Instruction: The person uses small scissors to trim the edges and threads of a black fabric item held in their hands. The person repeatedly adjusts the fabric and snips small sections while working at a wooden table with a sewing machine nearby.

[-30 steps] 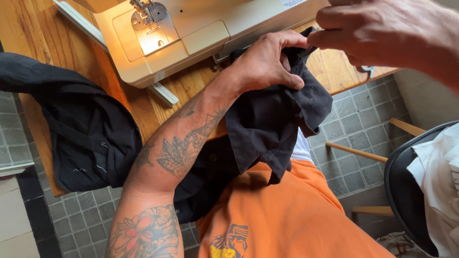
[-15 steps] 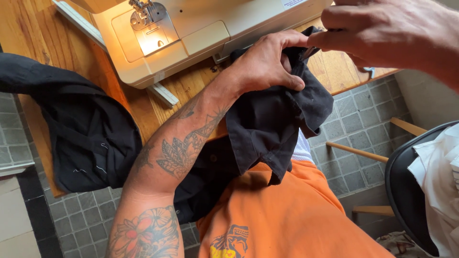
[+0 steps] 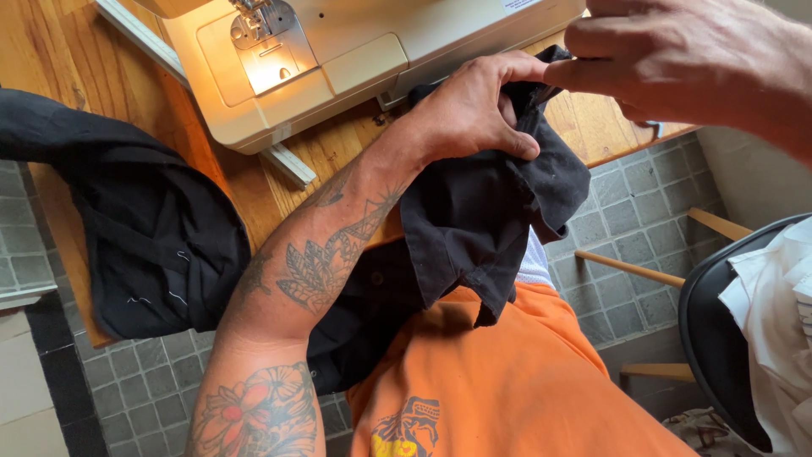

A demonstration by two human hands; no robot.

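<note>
both hands grip black garment frame centre: left hand closed around bunched fabric, right hand pinching top edge, upper right.

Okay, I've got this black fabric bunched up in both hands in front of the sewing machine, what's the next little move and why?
Probably smooth the black fabric flat first. The left hand grips it in a crumpled wad, the right hand pinches its top edge, and it hangs off the wooden table, clear of the sewing machine and its lit needle plate.
</note>
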